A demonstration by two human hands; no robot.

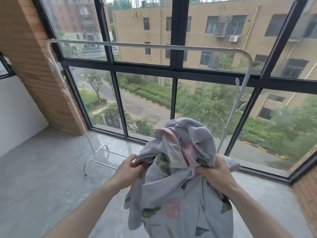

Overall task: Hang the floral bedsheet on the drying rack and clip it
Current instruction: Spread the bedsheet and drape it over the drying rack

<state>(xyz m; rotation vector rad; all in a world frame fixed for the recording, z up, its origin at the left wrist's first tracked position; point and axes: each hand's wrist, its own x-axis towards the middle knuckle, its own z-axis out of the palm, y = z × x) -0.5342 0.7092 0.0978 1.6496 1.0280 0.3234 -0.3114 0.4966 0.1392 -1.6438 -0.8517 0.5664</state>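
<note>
A tall window [173, 69] with dark frames filled the far side, and a brick pillar [30, 66] rose at its left beside a white wall [15, 109]. The grey concrete floor [42, 169] lay below — outside stood a tan building [197, 28], green trees [205, 103] and a road [142, 107].

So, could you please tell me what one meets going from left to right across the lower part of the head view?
Drying rack's foot → left hand, pinching the sheet's edge → bunched floral bedsheet → right hand, gripping the sheet → brick wall corner.
</note>
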